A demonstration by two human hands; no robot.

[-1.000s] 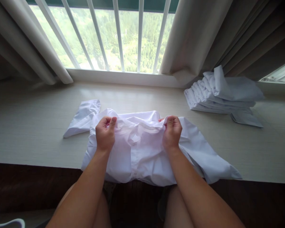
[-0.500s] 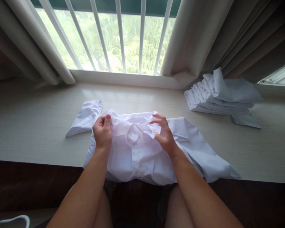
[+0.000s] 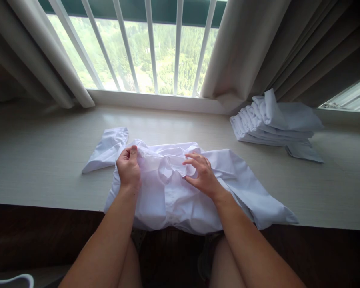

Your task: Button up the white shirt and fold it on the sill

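A white button-up shirt [image 3: 151,200] lies front up before me, its collar toward the window and its hem hanging over the front edge. My left hand [image 3: 128,166] is closed on the left side of the collar, thumb on top. On the other side, my right hand [image 3: 200,172] grips the right collar flap [image 3: 180,162] between its thumb and curved fingers. The neck opening shows as a small loop between the hands. One sleeve [image 3: 106,148] stretches out to the left with its cuff folded over, and the other sleeve [image 3: 252,188] slants to the right front.
A stack of folded white garments [image 3: 273,120] stands at the back right of the pale ledge [image 3: 48,160], with a flap hanging out. Grey curtains [image 3: 246,48] flank a barred window [image 3: 150,56]. A white curved object [image 3: 18,278] shows at bottom left.
My right hand has moved left and slightly down, bringing the right collar flap closer to the middle. My left hand keeps its hold. The view has shifted slightly.
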